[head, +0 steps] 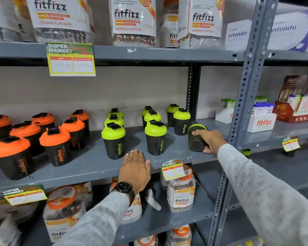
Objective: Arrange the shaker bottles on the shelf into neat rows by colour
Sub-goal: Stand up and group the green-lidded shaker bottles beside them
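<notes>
A black plastic shaker bottle with a lime-green lid [196, 137] lies tilted at the grey metal shelf's [89, 167] right end, gripped by the right hand [209, 141]. The left hand [134, 167] rests flat and open on the shelf edge, holding nothing, before upright green-lidded bottles [114, 141]; orange-lidded bottles [56, 146] stand left.

Middle shelf [89, 167]: one group of shaker bottles [56, 145] at frame left, a second group [114, 140] centre to right in rows running front to back. One bottle [196, 138] lies tipped at the right end, right hand [210, 140] on it. Left hand [135, 167] rests flat on the shelf's front edge. Jars [62, 18] on the shelf above; jars [180, 189] below.
</notes>
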A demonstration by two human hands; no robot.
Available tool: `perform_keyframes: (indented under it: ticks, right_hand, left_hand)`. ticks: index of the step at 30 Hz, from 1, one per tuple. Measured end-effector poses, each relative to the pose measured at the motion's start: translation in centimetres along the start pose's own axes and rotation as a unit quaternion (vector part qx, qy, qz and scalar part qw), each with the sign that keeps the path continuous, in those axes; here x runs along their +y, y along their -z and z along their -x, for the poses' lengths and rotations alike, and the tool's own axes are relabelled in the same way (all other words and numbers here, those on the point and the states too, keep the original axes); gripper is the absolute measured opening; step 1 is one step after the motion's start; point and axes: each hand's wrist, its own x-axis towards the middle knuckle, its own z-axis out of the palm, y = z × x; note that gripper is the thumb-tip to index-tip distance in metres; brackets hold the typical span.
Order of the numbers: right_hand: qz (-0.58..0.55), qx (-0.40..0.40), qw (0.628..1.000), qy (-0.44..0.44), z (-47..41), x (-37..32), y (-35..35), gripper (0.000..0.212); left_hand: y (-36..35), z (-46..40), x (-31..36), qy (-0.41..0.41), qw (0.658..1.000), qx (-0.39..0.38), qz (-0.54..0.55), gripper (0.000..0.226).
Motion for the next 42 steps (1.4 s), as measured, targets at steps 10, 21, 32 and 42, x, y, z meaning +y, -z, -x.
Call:
perform_keyframes:
  ticks: [10,21,32,42]
  right_hand:
    - [0.046,0.116,0.965,0.229,3.8,0.9,-1.4,0.09]
    - [0.097,0.148,0.941,0.29,4.0,4.7,-2.9,0.087]
    - [0.089,0.131,0.942,0.294,4.7,5.8,-1.9,0.101]
    - [0.074,0.014,0.957,0.279,3.8,6.2,3.1,0.092]
  left_hand:
    - [0.0,-0.1,0.1,-0.002,1.0,0.006,-0.003,0.069]
    - [0.0,-0.1,0.1,-0.005,1.0,0.018,-0.001,0.069]
    - [2.5,0.4,0.6,0.021,0.982,0.016,0.185,0.058]
    - [3.5,-3.0,4.5,0.153,0.91,0.03,0.383,0.121]
